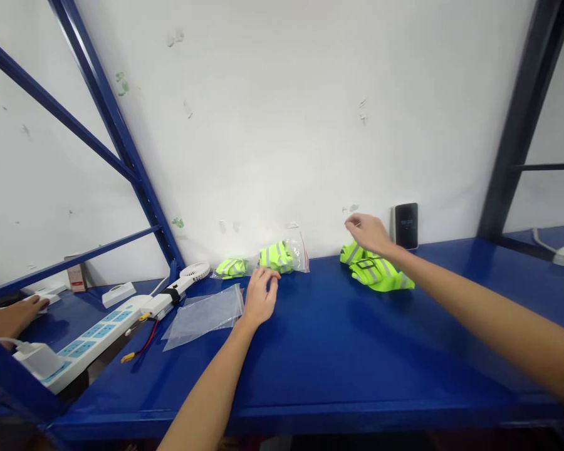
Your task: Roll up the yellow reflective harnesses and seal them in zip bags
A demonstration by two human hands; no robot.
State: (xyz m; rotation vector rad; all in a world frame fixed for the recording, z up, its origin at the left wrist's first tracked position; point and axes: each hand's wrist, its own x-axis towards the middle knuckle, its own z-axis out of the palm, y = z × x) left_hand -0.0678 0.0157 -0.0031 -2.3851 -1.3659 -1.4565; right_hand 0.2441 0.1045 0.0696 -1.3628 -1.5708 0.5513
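My left hand [261, 297] rests on the blue shelf top [357, 351], touching nothing else. It lies just right of a flat clear plastic bag [202, 316] and just below a neon yellow reflective vest sealed in a clear zip bag [276, 257]. A second bagged neon bundle [231, 268] sits left of that one. My right hand [367, 233] hangs in the air with its fingers loosely curled, holding nothing visible. Directly below it lies an unbagged neon yellow vest with grey reflective stripes [373, 269].
A black upright device [407, 225] stands against the white wall right of the loose vest. On the left are a white power strip [87, 341], a white fan [195, 270], a red-black wire [143, 338], and another person's hand [9, 316]. Blue steel shelf uprights [117, 134] frame the view.
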